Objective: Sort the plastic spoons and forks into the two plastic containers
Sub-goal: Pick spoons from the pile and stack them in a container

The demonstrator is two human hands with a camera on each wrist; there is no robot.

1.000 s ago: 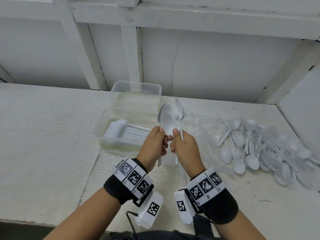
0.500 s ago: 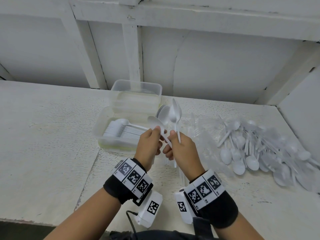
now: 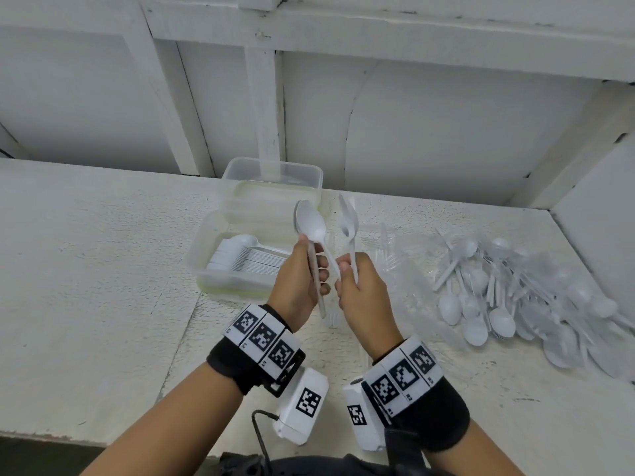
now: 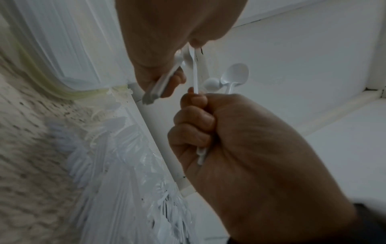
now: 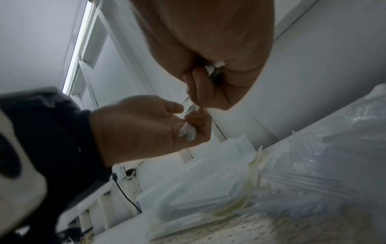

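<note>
From the head view, my left hand [image 3: 299, 281] curls around stacked white plastic spoons [image 3: 310, 224], bowls up; my right hand [image 3: 360, 292] grips more white plastic spoons [image 3: 347, 219]. Behind them a clear rectangular plastic container [image 3: 220, 280] holds nested spoons.

Left wrist view: my right fingers [image 4: 194, 122] are fisted round the handles.

Right wrist view: my left fingers [image 5: 197, 120] pinch handle ends.

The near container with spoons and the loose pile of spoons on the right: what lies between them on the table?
In the head view, crumpled clear plastic wrap with clear cutlery lies between the near container and the spoon pile.
</note>
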